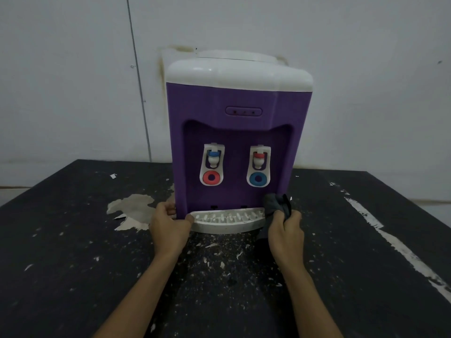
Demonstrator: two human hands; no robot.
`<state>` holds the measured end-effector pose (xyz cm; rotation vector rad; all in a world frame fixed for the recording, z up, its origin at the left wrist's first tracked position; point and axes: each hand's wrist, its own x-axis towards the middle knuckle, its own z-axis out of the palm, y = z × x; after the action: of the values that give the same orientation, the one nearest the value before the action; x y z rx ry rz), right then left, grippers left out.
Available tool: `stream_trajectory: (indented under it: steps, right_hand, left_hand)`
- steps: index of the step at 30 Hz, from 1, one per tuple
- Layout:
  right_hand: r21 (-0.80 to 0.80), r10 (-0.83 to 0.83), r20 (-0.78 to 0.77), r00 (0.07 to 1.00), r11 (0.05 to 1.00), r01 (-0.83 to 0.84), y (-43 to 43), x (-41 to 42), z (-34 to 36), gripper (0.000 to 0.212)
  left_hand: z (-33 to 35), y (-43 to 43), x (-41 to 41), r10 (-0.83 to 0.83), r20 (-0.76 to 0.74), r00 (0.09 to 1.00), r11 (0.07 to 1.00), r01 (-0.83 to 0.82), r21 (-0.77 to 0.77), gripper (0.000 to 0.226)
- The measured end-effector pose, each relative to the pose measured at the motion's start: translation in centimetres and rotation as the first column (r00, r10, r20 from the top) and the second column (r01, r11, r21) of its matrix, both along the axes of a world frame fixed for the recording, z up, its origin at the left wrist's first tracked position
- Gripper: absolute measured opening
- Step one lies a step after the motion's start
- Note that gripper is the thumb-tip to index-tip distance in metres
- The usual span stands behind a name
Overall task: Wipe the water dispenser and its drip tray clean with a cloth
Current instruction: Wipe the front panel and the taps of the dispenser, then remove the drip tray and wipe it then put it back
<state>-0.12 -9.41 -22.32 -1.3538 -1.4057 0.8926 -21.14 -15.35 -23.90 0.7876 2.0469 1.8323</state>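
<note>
1. Head view, the only one I have: the water dispenser [234,106], purple with a white top, stands upright at the far middle of the dark, paint-flecked table [73,240], close to the wall.
2. Its drip tray [227,223], a white slotted shelf, sits at the foot of the near face, below the two taps. Its long axis runs left to right, and its near edge bows toward me.
3. My left hand [168,223] is at the tray's left end. The fingers curl round the dispenser's lower left corner and the thumb lies on the tray's left tip. I read this as a bracing hold on the body.
4. My right hand [285,228] is at the tray's right end, fingers closed on the bunched dark grey cloth [275,203]. The wad pokes up past the knuckles and touches the dispenser's lower right corner, just beside the tray's right tip. A dark fold seems to hang below the palm.
5. As I judge it, the next move turns on this: the cloth sits at the right end of the tray's long axis, so the slotted top lies left of the grip. A stroke would run right to left, toward the bracing hand. The right hand should make it, since the left, though equally close, holds no cloth.
6. I cannot tell whether the tray is seated firmly.
</note>
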Motion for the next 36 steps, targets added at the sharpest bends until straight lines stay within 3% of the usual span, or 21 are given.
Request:
stream_trajectory:
  steps: [5,9,13,25,30,36]
  right_hand:
    - [-0.018,0.009,-0.004,1.0,1.0,-0.009,-0.3,-0.2,-0.4,0.025]
    - [-0.019,0.017,-0.005,1.0,1.0,-0.017,-0.4,-0.5,-0.4,0.028]
    - [-0.026,0.03,-0.025,0.999,0.999,-0.03,-0.5,-0.1,0.0,0.02]
    - [-0.02,-0.007,-0.08,0.997,1.0,0.005,-1.4,1.0,0.7,0.016]
    - [-0.042,0.005,-0.064,0.998,0.999,-0.008,-2.7,3.0,1.0,0.018]
    - [-0.07,0.029,-0.04,0.999,0.997,-0.031,-4.8,5.8,1.3,0.016]
  left_hand:
    - [0.0,-0.7,-0.1,0.009,-0.055,0.998,0.999,-0.011,-0.043,0.039]
    - [0.1,-0.9,-0.1,0.021,-0.091,0.996,0.995,-0.03,-0.098,0.024]
    - [0.1,-1.0,-0.2,0.008,-0.148,0.989,0.991,-0.027,-0.131,0.016]
    - [0.0,-2.1,-1.3,-0.159,-0.161,0.974,0.981,0.137,-0.14,0.012]
    - [-0.1,-3.3,-1.1,-0.296,-0.114,0.948,0.948,0.277,-0.154,0.021]
    - [0.0,-6.1,-0.7,-0.492,-0.126,0.861,0.864,0.466,-0.191,0.056]
